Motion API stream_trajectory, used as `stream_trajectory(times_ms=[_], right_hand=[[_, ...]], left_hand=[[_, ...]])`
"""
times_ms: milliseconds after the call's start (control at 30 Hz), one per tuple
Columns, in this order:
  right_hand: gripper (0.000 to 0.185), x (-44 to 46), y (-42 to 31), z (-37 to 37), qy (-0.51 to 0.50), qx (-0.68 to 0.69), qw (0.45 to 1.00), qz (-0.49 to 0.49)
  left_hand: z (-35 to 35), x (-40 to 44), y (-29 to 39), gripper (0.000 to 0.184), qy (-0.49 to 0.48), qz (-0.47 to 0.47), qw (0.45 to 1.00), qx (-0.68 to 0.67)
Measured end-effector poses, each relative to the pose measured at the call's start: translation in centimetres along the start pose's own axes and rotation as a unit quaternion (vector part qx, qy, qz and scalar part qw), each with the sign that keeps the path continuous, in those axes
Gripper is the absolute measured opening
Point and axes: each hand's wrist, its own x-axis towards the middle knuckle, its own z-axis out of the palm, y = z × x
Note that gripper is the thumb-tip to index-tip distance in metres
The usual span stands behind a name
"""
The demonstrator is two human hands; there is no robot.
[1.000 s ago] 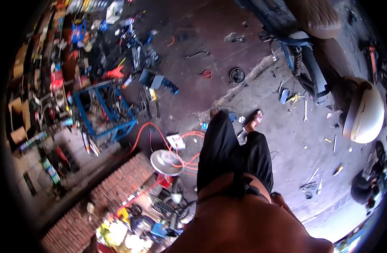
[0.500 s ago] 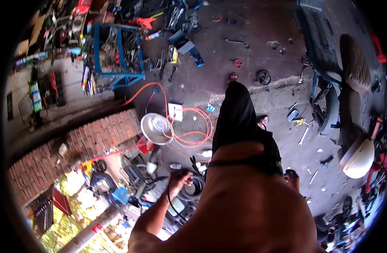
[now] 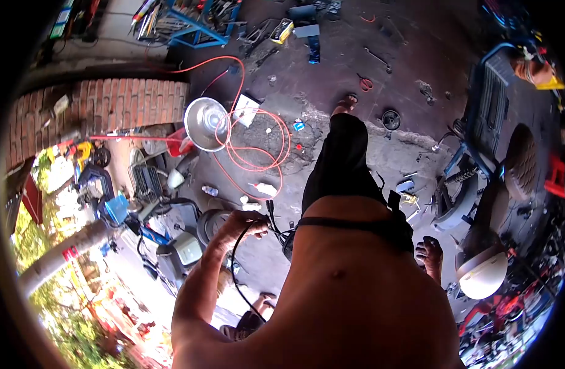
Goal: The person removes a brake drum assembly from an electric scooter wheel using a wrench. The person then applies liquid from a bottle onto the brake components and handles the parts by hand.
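My left hand (image 3: 245, 225) is out to the left of my body, its fingers closed around a thin black cable (image 3: 233, 264). One length of the cable curves down along my forearm. Dark strands dangle just past the fingertips. On the other side, my right hand (image 3: 429, 253) hangs by my hip with loosely curled, slightly parted fingers and nothing visible in it. The white helmet-like dome (image 3: 483, 277) is the nearest object on that side, apart from the hand.
A metal basin (image 3: 204, 123) and a coiled orange hose (image 3: 258, 166) lie on the floor ahead left. A motorcycle frame (image 3: 485, 117) with a seat (image 3: 520, 154) stands at right. Scissors (image 3: 365, 83), a wheel (image 3: 391, 120) and a wrench (image 3: 378, 59) lie ahead. Another person's arm (image 3: 263, 301) shows below left.
The view has turned and moved, so the basin and hose sit higher and further left. My left hand still grips the cable. More of my right hand shows by the hip.
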Motion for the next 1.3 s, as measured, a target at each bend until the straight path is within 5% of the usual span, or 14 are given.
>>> stream_trajectory(times_ms=[133, 200, 333, 433, 533, 667, 700, 800, 833, 1067, 1300], right_hand=[[0.036, 0.5, -0.3, -0.2, -0.02, -0.012, 0.999, -0.026], [0.036, 1.8, -0.1, 0.1, -0.054, -0.005, 0.998, -0.02], [0.033, 2.8, 0.7, 0.1, -0.017, -0.03, 0.999, 0.019], [0.031, 5.1, 2.5, -1.8, -0.099, 0.004, 0.995, -0.011], [0.029, 4.5, 1.0, -1.3, -0.072, 0.084, 0.994, 0.001], [0.03, 3.6, -3.0, 0.2, -0.001, -0.002, 0.998, -0.058], [0.03, 3.4, -3.8, 0.2, -0.007, -0.007, 0.998, -0.065], [0.03, 3.4, -6.1, 0.7, -0.018, -0.008, 0.996, -0.082], [0.03, 3.7, -6.9, 0.9, -0.03, -0.02, 0.996, -0.079], [0.048, 4.0, -11.4, 3.2, -0.08, -0.064, 0.981, -0.163], [0.05, 3.0, -13.7, 5.0, -0.105, -0.1, 0.975, -0.166]], left_hand=[[0.8, -0.3, -1.7, 0.027, -0.055, 0.007, 0.993, -0.105], [-0.1, -1.3, -2.9, 0.043, -0.072, -0.052, 0.984, -0.156], [-0.3, -1.4, -8.2, 0.041, 0.01, -0.161, 0.986, -0.047], [2.8, -0.1, -7.7, 0.038, 0.136, -0.061, 0.97, -0.194], [4.2, 1.9, -5.7, 0.029, 0.191, -0.077, 0.977, -0.06], [4.3, 1.5, -5.2, 0.075, 0.245, -0.122, 0.961, -0.045], [4.6, 1.1, -5.0, 0.099, 0.184, -0.14, 0.968, -0.093], [5.8, 0.9, -5.8, 0.059, -0.044, -0.161, 0.975, -0.149], [6.4, 1.5, -6.6, 0.037, -0.032, -0.148, 0.979, -0.137], [7.2, 2.2, -9.7, 0.024, -0.1, -0.074, 0.956, -0.264], [6.6, 0.5, -11.1, 0.026, -0.027, 0.012, 0.959, -0.283]])
